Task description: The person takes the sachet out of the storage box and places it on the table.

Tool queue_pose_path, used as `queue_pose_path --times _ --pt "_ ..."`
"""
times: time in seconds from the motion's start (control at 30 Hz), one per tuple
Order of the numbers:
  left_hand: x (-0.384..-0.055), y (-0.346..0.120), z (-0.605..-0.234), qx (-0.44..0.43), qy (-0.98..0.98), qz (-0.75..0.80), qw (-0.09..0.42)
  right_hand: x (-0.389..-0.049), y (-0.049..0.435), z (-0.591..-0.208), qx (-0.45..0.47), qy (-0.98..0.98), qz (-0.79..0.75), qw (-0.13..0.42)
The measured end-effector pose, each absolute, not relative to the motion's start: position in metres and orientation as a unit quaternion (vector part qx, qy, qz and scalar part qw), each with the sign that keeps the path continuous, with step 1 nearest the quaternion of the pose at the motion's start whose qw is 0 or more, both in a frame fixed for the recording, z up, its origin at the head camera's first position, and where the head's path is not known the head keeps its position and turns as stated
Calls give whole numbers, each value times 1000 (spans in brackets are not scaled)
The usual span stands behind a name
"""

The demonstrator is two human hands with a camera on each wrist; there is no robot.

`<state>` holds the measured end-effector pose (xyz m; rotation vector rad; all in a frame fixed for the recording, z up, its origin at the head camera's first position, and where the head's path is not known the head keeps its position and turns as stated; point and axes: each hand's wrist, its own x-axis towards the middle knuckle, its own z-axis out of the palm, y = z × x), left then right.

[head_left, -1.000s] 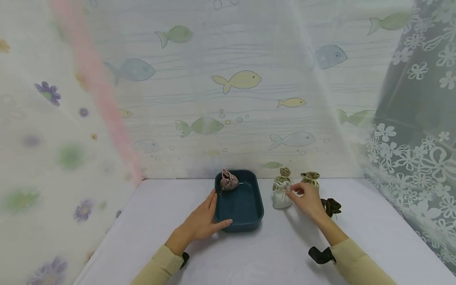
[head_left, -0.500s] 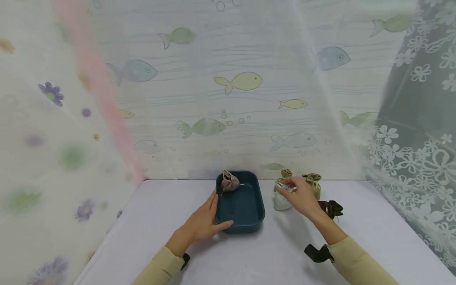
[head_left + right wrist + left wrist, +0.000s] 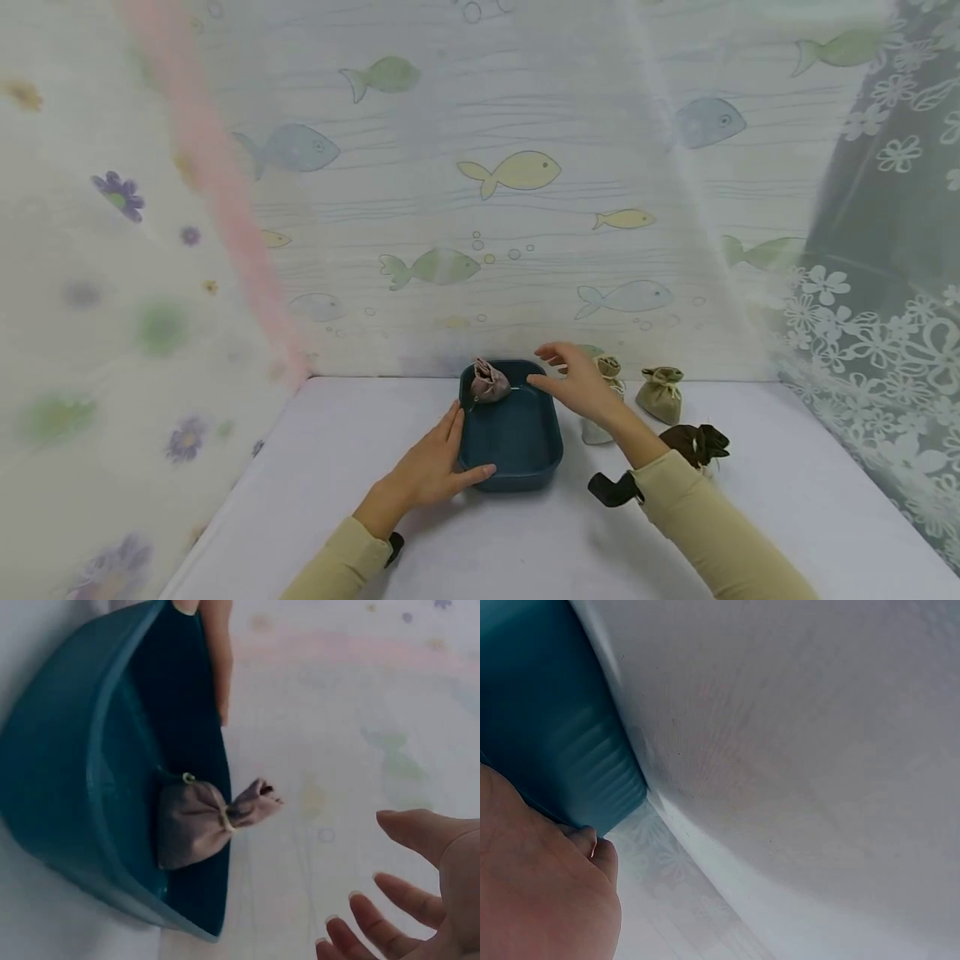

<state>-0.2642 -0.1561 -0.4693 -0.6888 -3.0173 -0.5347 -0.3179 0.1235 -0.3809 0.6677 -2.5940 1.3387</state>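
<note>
In the head view, my left hand (image 3: 425, 467) rests against the left side of a dark teal rectangular dish (image 3: 510, 482), fingers straight along its wall and thumb over the near rim. A mauve drawstring pouch (image 3: 491, 383) sits inside the dish at its far left. Over the dish's far right corner hovers my right hand (image 3: 581, 383), fingers spread and holding nothing. The right wrist view has the same pouch (image 3: 196, 825) with its gathered neck pointing toward this hand (image 3: 420, 900). A white pouch (image 3: 597, 433) is mostly hidden behind the right hand and wrist.
Right of the dish stand a green pouch (image 3: 609, 367), partly covered by the hand, and an olive-beige pouch (image 3: 662, 398). Nearer lies a dark brown pouch (image 3: 701, 443), close to the right sleeve (image 3: 712, 517). A fish-print curtain (image 3: 517, 250) hangs behind the white table (image 3: 525, 558).
My right hand has left the white pouch and moved left to the dish, its fingers spreading. My left hand stays at the dish, and the mauve pouch remains inside.
</note>
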Motion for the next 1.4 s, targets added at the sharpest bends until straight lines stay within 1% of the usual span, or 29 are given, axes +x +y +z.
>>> queue_pose_path --times 0.2,0.33,0.47,0.6,0.8,0.9,1.0,1.13,1.4 --pt "-265 -157 -469 -229 -957 -176 8 -347 105 -387 219 -865 450 32" --pt "-265 -157 -468 -227 -958 -177 -3 -364 96 -394 220 -857 466 -13" --pt "-264 -156 -467 -226 -958 -173 -19 -377 89 -406 213 -842 492 -49" --pt "-263 -156 -468 -229 -958 -170 -16 -385 80 -419 200 -834 508 -76" --pt "-266 -158 -472 -230 -959 -164 -6 -388 68 -430 199 -840 500 -64" --pt "-268 -158 -472 -230 -959 -163 -7 -391 63 -433 210 -839 499 -60" --pt "-268 -157 -473 -227 -960 -162 -14 -392 62 -436 209 -837 502 -67" --pt "-268 -157 -472 -222 -961 -163 -18 -391 60 -439 191 -835 510 -76" --pt "-268 -157 -471 -217 -962 -164 -23 -390 58 -442 163 -848 501 -62"
